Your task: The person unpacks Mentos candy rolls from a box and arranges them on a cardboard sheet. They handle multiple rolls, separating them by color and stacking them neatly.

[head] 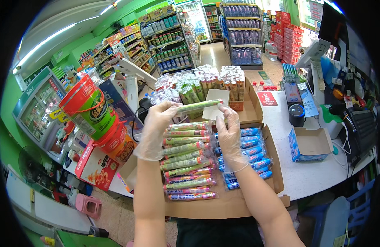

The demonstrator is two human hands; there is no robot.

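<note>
Both my hands wear thin clear plastic gloves. A green wrapped candy roll is stretched level between them, above the cardboard tray. My left hand pinches its left end, and the thumb and fingers of my right hand are at its right end. Below lies a stack of green and pink Mentos rolls in clear wrap. Blue Mentos rolls lie to its right, partly hidden by my right hand and wrist. Just behind the held roll is a small pale open box.
Bundles of upright candy rolls stand in the large cardboard box at the back. Stacked snack buckets and a red snack box are left. An open blue box and a black round device sit on the white counter.
</note>
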